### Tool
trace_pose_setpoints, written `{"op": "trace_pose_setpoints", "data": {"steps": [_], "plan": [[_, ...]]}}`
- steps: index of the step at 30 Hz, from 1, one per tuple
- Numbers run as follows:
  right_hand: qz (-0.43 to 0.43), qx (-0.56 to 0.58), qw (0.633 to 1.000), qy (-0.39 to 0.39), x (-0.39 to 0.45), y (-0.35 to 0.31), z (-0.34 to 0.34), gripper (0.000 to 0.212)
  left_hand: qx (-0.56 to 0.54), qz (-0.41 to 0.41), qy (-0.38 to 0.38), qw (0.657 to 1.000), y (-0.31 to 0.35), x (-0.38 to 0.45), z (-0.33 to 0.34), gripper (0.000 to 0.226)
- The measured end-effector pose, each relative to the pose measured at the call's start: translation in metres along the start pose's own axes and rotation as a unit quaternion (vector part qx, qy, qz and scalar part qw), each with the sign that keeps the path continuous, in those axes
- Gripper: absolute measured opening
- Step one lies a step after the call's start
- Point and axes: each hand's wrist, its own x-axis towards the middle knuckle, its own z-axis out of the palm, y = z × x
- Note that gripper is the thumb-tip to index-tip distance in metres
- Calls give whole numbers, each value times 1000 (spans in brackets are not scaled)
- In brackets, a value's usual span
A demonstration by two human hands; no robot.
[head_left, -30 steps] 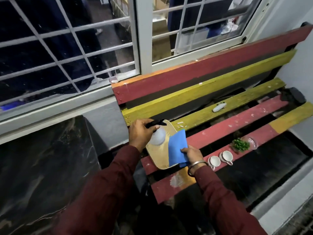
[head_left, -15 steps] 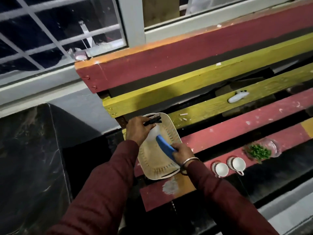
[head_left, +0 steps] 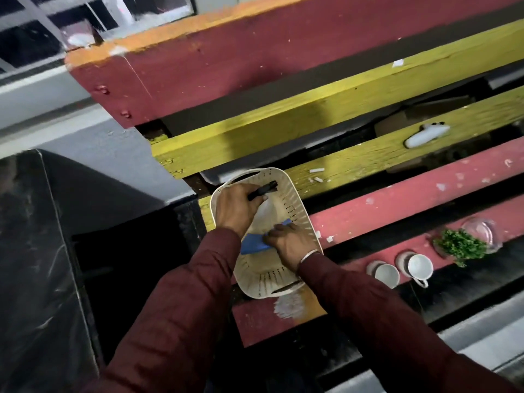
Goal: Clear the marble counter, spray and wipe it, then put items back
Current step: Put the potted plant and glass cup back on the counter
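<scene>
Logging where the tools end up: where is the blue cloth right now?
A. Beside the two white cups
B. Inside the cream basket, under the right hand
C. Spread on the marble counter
B: the blue cloth lies in the cream basket, pressed by the right hand.

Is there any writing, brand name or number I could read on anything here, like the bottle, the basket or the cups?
None. The spray bottle in the left hand, the blue cloth under the right hand, the basket, the two cups and the bench slats show no readable text.
</scene>
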Motion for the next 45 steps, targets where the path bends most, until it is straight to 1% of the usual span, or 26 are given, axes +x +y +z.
{"op": "trace_pose_setpoints", "data": {"steps": [1, 3, 4, 5, 8, 13, 15, 18, 20, 25, 28, 31, 36, 39, 42, 44, 45], "plan": [[-16, -23, 999, -28, -1, 1, 7, 40, 3, 4, 3, 1000, 1, 0, 1, 26], [-4, -56, 991, -120, -5, 2, 17, 42, 15, 7, 7, 1000, 3, -1, 1, 26], [7, -61, 988, -144, -7, 3, 18, 43, 20, 7, 6, 1000, 3, -1, 1, 27], [14, -60, 988, -139, -9, 4, 16, 46, 24, 8, 1, 1000, 2, -1, 1, 27], [27, -38, 994, -102, -13, 3, 8, 54, 46, 15, -21, 999, 1, -4, -2, 30], [69, -5, 997, -13, -24, -3, -2, 70, 61, 56, -25, 996, 5, -16, -13, 55], [76, -10, 997, 11, -29, -8, -7, 76, 80, 79, -18, 993, 7, -25, -20, 61], [88, -29, 994, 54, -40, -20, -17, 84, 128, 122, 12, 984, 9, -37, -29, 63], [104, -44, 990, 88, -50, -29, -23, 86, 152, 137, 13, 979, 10, -47, -35, 65], [202, -47, 966, 154, -95, -42, -46, 88, 182, 193, 2, 964, 22, -73, -46, 77], [267, -44, 949, 162, -132, -39, -59, 90, 177, 223, 8, 959, 38, -89, -49, 78], [325, -37, 930, 169, -175, -19, -70, 91, 195, 259, -9, 946, 66, -102, -43, 80], [395, -13, 902, 176, -242, 33, -79, 97, 209, 306, -42, 928, 127, -116, -9, 85], [423, -2, 888, 181, -276, 72, -74, 95, 214, 323, -73, 919, 167, -123, 28, 88], [440, 8, 881, 174, -303, 122, -59, 94, 202, 344, -82, 913, 207, -129, 80, 89], [449, 21, 877, 170, -318, 150, -51, 93, 195, 344, -93, 914, 226, -131, 115, 88], [454, 36, 874, 170, -326, 167, -47, 91, 201, 339, -111, 912, 238, -130, 138, 89]]}}
